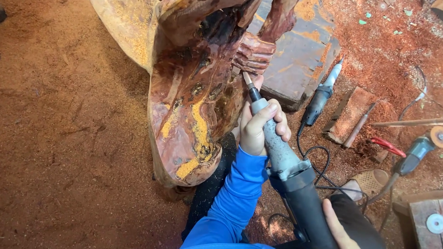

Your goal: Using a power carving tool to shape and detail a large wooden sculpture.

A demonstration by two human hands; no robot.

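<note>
Both hands steady one long grinder (285, 163): left hand (259, 126) curled tight round its grey neck for control, right hand (339, 242) wrapped on the black rear body. Its tip touches the red wood carving (193, 87), standing on sawdust floor (54, 131). Spare grinder (319, 99) lies nearby.

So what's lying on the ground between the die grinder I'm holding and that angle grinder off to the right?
In the head view, between the held die grinder and angle grinder: black cords, a second grinder, a wood block and red-handled tool.

packages: none | labels: none | signs: none | screens: none
</note>
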